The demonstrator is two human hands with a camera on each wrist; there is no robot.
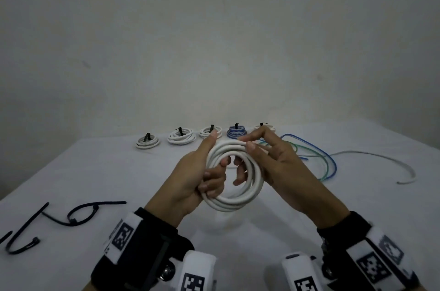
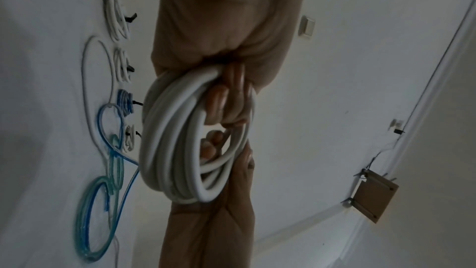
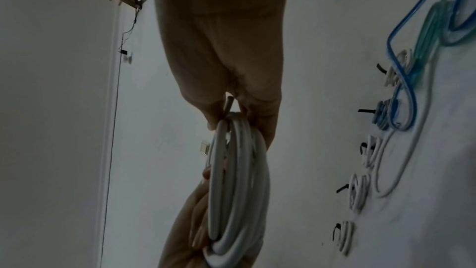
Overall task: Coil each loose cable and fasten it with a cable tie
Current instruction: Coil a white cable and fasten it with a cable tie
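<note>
A thick white cable wound into a coil (image 1: pixel 234 176) is held above the table between both hands. My left hand (image 1: pixel 210 162) grips the coil's left side, thumb along the outside and fingers curled through the middle. My right hand (image 1: pixel 245 143) pinches the top of the coil with thumb and forefinger, its other fingers reaching into the ring. In the left wrist view the coil (image 2: pixel 180 140) hangs from my left hand's fingers (image 2: pixel 219 97). The right wrist view shows the coil (image 3: pixel 237 180) edge-on, with the cable's end (image 3: pixel 228 105) poking up at the pinch. Loose black cable ties (image 1: pixel 83 213) lie at the front left.
Several tied coils stand in a row at the back of the white-covered table (image 1: pixel 95 171), from a white one (image 1: pixel 147 142) to a blue one (image 1: pixel 236 132). Loose blue (image 1: pixel 334 167), green (image 1: pixel 326 169) and grey (image 1: pixel 381 156) cables sprawl at the right.
</note>
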